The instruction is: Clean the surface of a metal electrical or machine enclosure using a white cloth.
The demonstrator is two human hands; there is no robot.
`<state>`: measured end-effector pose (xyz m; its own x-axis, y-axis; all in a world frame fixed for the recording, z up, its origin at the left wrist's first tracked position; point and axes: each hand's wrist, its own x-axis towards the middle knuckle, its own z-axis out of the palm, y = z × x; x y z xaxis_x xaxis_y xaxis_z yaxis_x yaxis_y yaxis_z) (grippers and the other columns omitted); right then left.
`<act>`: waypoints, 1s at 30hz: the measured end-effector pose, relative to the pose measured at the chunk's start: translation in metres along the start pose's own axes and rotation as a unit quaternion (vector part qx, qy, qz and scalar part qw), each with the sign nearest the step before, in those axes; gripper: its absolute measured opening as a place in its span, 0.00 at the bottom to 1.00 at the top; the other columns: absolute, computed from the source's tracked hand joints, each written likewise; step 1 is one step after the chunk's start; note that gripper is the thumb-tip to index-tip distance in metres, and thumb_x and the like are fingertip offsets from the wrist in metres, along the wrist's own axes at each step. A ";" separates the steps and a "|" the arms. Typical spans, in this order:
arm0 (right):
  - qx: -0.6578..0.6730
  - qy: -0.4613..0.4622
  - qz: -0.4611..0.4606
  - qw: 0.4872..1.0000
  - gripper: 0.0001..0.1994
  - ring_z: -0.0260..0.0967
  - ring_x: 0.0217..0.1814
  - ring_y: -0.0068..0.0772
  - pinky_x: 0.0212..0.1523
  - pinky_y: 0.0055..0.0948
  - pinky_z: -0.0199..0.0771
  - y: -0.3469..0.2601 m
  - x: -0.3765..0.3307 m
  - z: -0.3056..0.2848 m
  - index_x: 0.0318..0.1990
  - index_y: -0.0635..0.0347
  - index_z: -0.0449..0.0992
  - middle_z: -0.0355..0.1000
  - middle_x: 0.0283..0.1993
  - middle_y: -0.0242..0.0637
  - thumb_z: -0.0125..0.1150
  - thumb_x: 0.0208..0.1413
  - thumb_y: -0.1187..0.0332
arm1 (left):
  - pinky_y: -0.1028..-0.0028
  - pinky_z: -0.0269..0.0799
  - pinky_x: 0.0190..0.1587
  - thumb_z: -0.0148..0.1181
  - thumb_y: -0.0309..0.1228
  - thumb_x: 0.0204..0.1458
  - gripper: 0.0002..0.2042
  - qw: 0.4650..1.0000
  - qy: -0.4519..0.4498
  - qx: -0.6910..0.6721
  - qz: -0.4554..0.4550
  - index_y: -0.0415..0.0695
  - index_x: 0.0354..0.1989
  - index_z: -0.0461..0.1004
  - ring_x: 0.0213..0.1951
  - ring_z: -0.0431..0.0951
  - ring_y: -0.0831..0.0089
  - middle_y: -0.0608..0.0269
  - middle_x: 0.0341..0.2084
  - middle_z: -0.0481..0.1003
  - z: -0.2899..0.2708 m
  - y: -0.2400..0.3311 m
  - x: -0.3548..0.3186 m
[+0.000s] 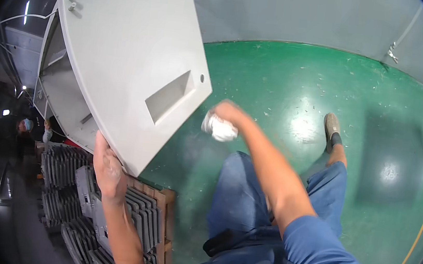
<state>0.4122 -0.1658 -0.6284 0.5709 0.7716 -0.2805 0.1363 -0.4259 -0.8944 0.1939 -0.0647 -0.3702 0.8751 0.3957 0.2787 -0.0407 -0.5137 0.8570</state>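
A large light grey panel [122,43] stands tilted at the upper left, with a rectangular recess, a small oval hole and two short pegs. Its lower edge is gripped by my left hand [108,170], though some of the fingers are hidden. Behind the panel, a hollow grey housing [72,98] shows in part. Just off the panel's right corner, my right hand [228,112] is closed around a crumpled white cloth [221,128]. Motion blurs this hand slightly, and the cloth is apart from the panel.
Stacked dark grey ribbed parts [64,167] sit at the lower left, beside a wooden pallet [164,231]. The green floor [275,76] carries a yellow line [421,234]. A grey wall [297,16] runs along the back. Another person [27,125] is at the far left.
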 end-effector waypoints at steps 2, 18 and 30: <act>0.210 -0.027 0.119 0.970 0.19 0.75 0.44 0.46 0.47 0.40 0.71 0.007 -0.042 0.054 0.43 0.70 0.80 0.78 0.46 0.52 0.60 0.53 0.60 | 0.68 0.53 0.63 0.49 0.49 0.60 0.34 0.999 -0.020 0.027 0.026 0.28 0.63 0.57 0.60 0.64 0.64 0.50 0.57 0.66 -0.016 -0.017 -0.001; 0.663 0.130 -0.086 0.732 0.20 0.75 0.24 0.28 0.19 0.25 0.77 0.011 -0.291 -0.088 0.52 0.65 0.71 0.77 0.34 0.40 0.45 0.66 0.56 | 0.62 0.62 0.60 0.56 0.44 0.59 0.27 0.873 0.260 0.403 0.086 0.36 0.59 0.64 0.57 0.71 0.53 0.43 0.57 0.69 0.024 -0.027 0.037; 0.588 0.187 -0.103 0.780 0.30 0.70 0.55 0.30 0.52 0.31 0.75 0.031 -0.371 -0.053 0.65 0.66 0.57 0.67 0.57 0.43 0.58 0.58 0.63 | 0.71 0.66 0.55 0.58 0.47 0.58 0.28 0.821 -0.332 -0.396 -0.244 0.36 0.58 0.67 0.50 0.73 0.71 0.58 0.48 0.74 0.265 -0.032 -0.146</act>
<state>0.2473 -0.4899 -0.5338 0.8610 0.4812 -0.1645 -0.4556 0.5861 -0.6700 0.1956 -0.3079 -0.5535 0.9393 -0.2301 -0.2543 0.3228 0.3422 0.8824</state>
